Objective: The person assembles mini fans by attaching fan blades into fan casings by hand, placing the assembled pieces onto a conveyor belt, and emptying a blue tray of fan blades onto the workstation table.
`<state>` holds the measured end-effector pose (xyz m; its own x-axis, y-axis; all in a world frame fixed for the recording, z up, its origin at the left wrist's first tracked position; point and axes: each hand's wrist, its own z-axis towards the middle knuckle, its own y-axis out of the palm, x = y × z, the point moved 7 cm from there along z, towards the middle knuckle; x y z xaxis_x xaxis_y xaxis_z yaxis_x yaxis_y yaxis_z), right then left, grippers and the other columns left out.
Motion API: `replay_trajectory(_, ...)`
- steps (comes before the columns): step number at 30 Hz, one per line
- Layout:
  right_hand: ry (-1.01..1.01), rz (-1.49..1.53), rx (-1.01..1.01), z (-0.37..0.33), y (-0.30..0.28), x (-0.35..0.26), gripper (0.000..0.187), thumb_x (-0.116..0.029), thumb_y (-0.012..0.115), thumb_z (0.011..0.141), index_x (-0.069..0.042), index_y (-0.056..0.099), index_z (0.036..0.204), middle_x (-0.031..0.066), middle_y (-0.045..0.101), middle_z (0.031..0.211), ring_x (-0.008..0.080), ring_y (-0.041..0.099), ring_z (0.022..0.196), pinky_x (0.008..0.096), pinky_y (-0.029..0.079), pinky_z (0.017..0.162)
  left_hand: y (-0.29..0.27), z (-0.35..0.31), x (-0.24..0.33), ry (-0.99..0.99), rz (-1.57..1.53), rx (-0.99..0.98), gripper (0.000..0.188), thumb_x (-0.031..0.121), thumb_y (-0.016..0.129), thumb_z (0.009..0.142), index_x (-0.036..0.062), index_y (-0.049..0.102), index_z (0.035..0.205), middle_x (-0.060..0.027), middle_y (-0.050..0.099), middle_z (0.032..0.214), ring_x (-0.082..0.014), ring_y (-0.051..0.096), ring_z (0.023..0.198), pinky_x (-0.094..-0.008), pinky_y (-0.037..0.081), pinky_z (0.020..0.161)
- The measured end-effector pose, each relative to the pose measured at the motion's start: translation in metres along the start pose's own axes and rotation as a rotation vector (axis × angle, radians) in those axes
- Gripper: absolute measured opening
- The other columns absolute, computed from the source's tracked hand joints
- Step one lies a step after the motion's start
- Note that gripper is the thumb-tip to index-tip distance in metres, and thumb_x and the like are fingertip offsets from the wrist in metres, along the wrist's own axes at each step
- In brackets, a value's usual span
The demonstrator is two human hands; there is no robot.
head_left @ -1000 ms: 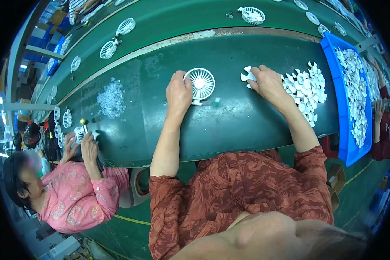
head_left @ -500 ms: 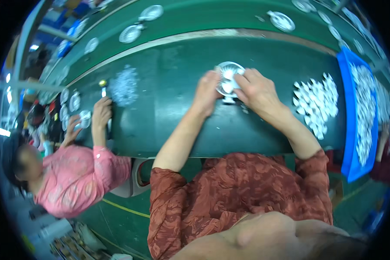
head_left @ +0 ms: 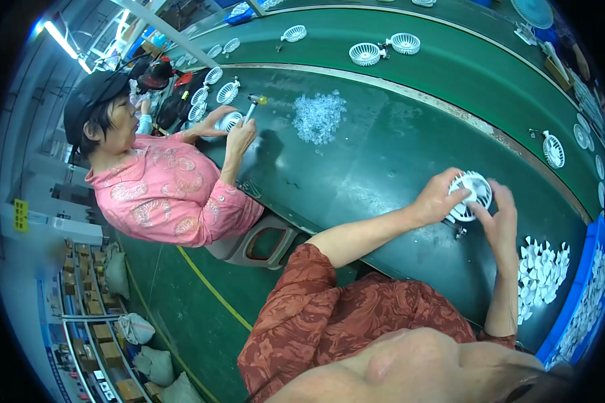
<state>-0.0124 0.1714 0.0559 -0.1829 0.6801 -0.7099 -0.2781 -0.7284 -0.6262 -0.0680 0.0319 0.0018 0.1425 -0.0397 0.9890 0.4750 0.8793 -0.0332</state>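
Between my two hands is a small round white fan, with a slatted housing and white blades inside. My left hand grips its left side, the thumb reaching over the front. My right hand is closed round the right edge, with its thumb on the blades. A small dark metal-looking fitting sticks out below the rim. To the right of my right hand lies a pile of white fan blades on the green table.
A blue bin of white parts stands at the right edge. Clear small pieces lie on the table. Fans rest on the green belt beyond. On the left, a co-worker holds a hammer and a fan.
My view has swung left, showing more of the co-worker and shelving. Both my hands still hold the fan; the right fingers have shifted toward its right edge.
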Motion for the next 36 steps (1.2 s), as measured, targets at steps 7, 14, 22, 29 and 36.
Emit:
replay_trajectory(7, 0.209, 0.225, -0.245, -0.001, 0.025, 0.038, 0.034, -0.027, 0.071, 0.071, 0.003, 0.062, 0.086, 0.0092, 0.061, 0.073, 0.0136, 0.055, 0.069, 0.0305, 0.045, 0.063, 0.003, 0.002, -0.008, -0.015, 0.240, -0.057, 0.025, 0.016, 0.063, 0.084, -0.0026, 0.058, 0.100, -0.0154, 0.065, 0.087, -0.0197, 0.062, 0.079, -0.0335, 0.049, 0.072)
replay_trajectory(14, 0.422, 0.407, -0.031, 0.039, -0.007, 0.106, 0.023, -0.020, 0.071, 0.079, -0.001, 0.058, 0.081, 0.0046, 0.058, 0.066, 0.0084, 0.053, 0.054, 0.0244, 0.041, 0.045, -0.006, 0.018, -0.007, 0.075, 0.280, 0.134, 0.033, 0.017, 0.058, 0.089, -0.0010, 0.052, 0.117, -0.0140, 0.060, 0.107, -0.0198, 0.060, 0.091, -0.0310, 0.049, 0.080)
replay_trajectory(22, 0.252, -0.017, 0.286, -0.047, -0.084, 0.093, 0.041, -0.022, 0.071, 0.079, -0.001, 0.059, 0.112, 0.0154, 0.063, 0.106, 0.0236, 0.062, 0.094, 0.0343, 0.050, 0.079, -0.001, 0.006, -0.022, -0.081, 0.008, 0.037, 0.021, 0.010, 0.054, 0.094, -0.0026, 0.055, 0.110, -0.0104, 0.063, 0.098, -0.0154, 0.062, 0.086, -0.0261, 0.051, 0.074)
replay_trajectory(29, 0.404, -0.697, 0.699, -0.155, -0.222, 0.153, 0.037, -0.030, 0.069, 0.079, -0.003, 0.064, 0.105, 0.0158, 0.063, 0.108, 0.0325, 0.056, 0.102, 0.0399, 0.045, 0.089, 0.014, 0.003, -0.023, -0.059, 0.145, -0.033, 0.017, 0.008, 0.055, 0.093, -0.0019, 0.057, 0.107, -0.0076, 0.063, 0.093, -0.0119, 0.061, 0.083, -0.0235, 0.049, 0.075)
replay_trajectory(36, 0.512, -0.656, 0.621, -0.189, -0.206, 0.188, 0.041, -0.035, 0.067, 0.082, -0.005, 0.064, 0.109, 0.0182, 0.056, 0.122, 0.0341, 0.050, 0.114, 0.0429, 0.041, 0.096, 0.096, -0.020, 0.025, 0.458, 0.665, -0.396, 0.020, 0.005, 0.061, 0.082, 0.0020, 0.062, 0.102, -0.0137, 0.062, 0.104, -0.0284, 0.060, 0.095, -0.0350, 0.048, 0.084)
